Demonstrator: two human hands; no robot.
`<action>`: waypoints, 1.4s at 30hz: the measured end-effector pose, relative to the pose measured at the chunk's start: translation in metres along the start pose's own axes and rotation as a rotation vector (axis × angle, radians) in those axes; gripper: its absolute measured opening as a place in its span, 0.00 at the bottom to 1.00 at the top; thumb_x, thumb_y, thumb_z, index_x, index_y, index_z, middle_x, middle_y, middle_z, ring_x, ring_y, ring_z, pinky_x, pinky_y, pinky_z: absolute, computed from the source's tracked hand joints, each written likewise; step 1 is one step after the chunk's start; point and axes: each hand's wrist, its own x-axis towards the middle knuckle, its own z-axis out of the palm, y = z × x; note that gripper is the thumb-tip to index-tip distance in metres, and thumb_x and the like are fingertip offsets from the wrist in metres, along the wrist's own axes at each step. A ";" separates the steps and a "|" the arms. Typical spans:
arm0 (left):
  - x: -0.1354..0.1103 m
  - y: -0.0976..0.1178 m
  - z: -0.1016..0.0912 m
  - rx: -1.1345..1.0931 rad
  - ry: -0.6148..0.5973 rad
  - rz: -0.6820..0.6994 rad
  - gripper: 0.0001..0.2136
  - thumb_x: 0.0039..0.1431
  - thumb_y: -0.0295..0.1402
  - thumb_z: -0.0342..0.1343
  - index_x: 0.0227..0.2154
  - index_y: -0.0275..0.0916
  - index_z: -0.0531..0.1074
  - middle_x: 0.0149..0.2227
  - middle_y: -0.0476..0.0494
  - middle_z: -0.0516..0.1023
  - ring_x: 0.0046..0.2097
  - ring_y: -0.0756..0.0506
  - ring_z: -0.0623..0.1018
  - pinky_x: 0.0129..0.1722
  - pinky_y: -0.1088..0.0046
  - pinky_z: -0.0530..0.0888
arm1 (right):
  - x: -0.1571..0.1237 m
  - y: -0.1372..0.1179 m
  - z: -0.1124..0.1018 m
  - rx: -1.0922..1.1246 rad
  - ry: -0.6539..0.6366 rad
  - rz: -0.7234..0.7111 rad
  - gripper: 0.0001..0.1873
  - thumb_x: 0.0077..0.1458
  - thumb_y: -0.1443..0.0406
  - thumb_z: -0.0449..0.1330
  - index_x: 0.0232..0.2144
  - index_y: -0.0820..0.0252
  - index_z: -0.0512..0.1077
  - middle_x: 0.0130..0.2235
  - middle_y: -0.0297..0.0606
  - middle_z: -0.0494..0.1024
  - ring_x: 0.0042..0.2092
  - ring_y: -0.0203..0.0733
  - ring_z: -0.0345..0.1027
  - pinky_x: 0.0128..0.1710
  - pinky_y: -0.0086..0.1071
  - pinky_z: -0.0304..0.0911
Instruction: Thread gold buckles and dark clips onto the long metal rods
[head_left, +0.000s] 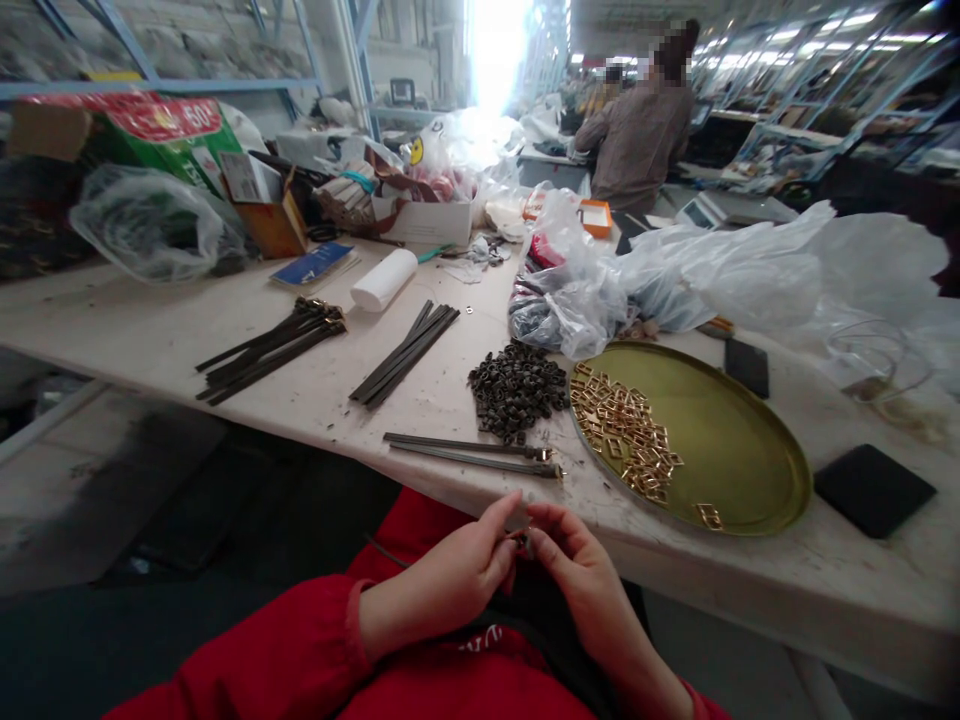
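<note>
My left hand (466, 562) is closed on a thin dark strap (386, 551), whose tail sticks out behind it to the left. At my fingertips a small gold buckle (520, 541) shows in part, and my right hand (576, 565) pinches it from the other side. Fingers hide most of the buckle and the strap's end. On the table just beyond lie two straps with buckles (472, 449). Behind them is a heap of small dark loops (517, 390). To the right, many gold buckles (626, 430) lie in a round gold-coloured tray (739, 440).
Loose straps (405, 355) and a bundle of buckled straps (274, 350) lie on the left of the table (300, 405). Beyond are a white roll (384, 280), a blue booklet (313, 263) and plastic bags (574, 300). Another person (637, 130) stands farther back.
</note>
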 end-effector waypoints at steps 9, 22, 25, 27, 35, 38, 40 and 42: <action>0.013 -0.004 -0.010 -0.212 -0.033 0.069 0.18 0.61 0.36 0.42 0.52 0.39 0.61 0.28 0.49 0.65 0.28 0.51 0.64 0.27 0.77 0.62 | 0.025 0.000 0.005 0.192 -0.051 0.116 0.22 0.46 0.55 0.62 0.43 0.55 0.62 0.36 0.35 0.71 0.36 0.38 0.67 0.36 0.31 0.64; 0.057 -0.023 -0.027 -0.544 0.063 -0.016 0.17 0.53 0.48 0.50 0.33 0.36 0.62 0.18 0.57 0.58 0.20 0.54 0.58 0.20 0.79 0.54 | 0.094 -0.032 -0.027 -0.370 0.030 -0.126 0.16 0.54 0.55 0.52 0.39 0.60 0.64 0.31 0.36 0.69 0.31 0.38 0.66 0.33 0.33 0.63; 0.064 -0.025 -0.030 -0.527 0.118 -0.039 0.16 0.53 0.47 0.50 0.31 0.36 0.62 0.18 0.58 0.57 0.20 0.55 0.56 0.19 0.80 0.53 | 0.132 -0.044 -0.043 -0.950 0.203 -0.344 0.09 0.56 0.63 0.49 0.34 0.60 0.67 0.34 0.40 0.71 0.37 0.41 0.66 0.38 0.34 0.60; 0.066 -0.025 -0.031 -0.506 0.149 -0.044 0.15 0.53 0.45 0.50 0.31 0.36 0.62 0.18 0.57 0.57 0.20 0.55 0.56 0.19 0.80 0.53 | 0.152 -0.045 -0.045 -1.118 0.230 -0.368 0.07 0.55 0.67 0.50 0.30 0.60 0.68 0.34 0.42 0.71 0.37 0.44 0.65 0.40 0.36 0.58; 0.060 -0.014 -0.036 -0.416 0.175 -0.057 0.14 0.52 0.44 0.48 0.30 0.36 0.62 0.18 0.58 0.56 0.19 0.54 0.56 0.19 0.79 0.54 | 0.165 -0.041 -0.043 -1.075 0.233 -0.364 0.05 0.46 0.72 0.54 0.24 0.59 0.63 0.30 0.39 0.68 0.34 0.43 0.63 0.36 0.35 0.57; 0.062 -0.002 -0.039 -0.293 0.239 -0.019 0.13 0.53 0.42 0.48 0.29 0.35 0.64 0.19 0.56 0.59 0.21 0.54 0.59 0.20 0.79 0.57 | 0.142 -0.046 -0.045 -0.963 0.152 -0.339 0.03 0.49 0.66 0.54 0.25 0.59 0.62 0.27 0.35 0.68 0.30 0.39 0.63 0.31 0.32 0.59; 0.066 0.006 -0.040 -0.202 0.282 0.016 0.12 0.54 0.40 0.47 0.28 0.35 0.65 0.18 0.56 0.60 0.21 0.53 0.60 0.21 0.79 0.58 | 0.120 -0.048 -0.041 -0.742 0.034 -0.263 0.08 0.52 0.60 0.54 0.27 0.59 0.62 0.25 0.32 0.68 0.27 0.37 0.63 0.28 0.30 0.60; 0.069 0.014 -0.039 -0.139 0.308 0.030 0.11 0.54 0.39 0.47 0.28 0.35 0.66 0.17 0.56 0.60 0.20 0.53 0.61 0.21 0.78 0.59 | 0.097 -0.047 -0.035 -0.430 -0.060 -0.160 0.12 0.52 0.56 0.54 0.28 0.59 0.62 0.24 0.31 0.67 0.27 0.36 0.63 0.29 0.29 0.60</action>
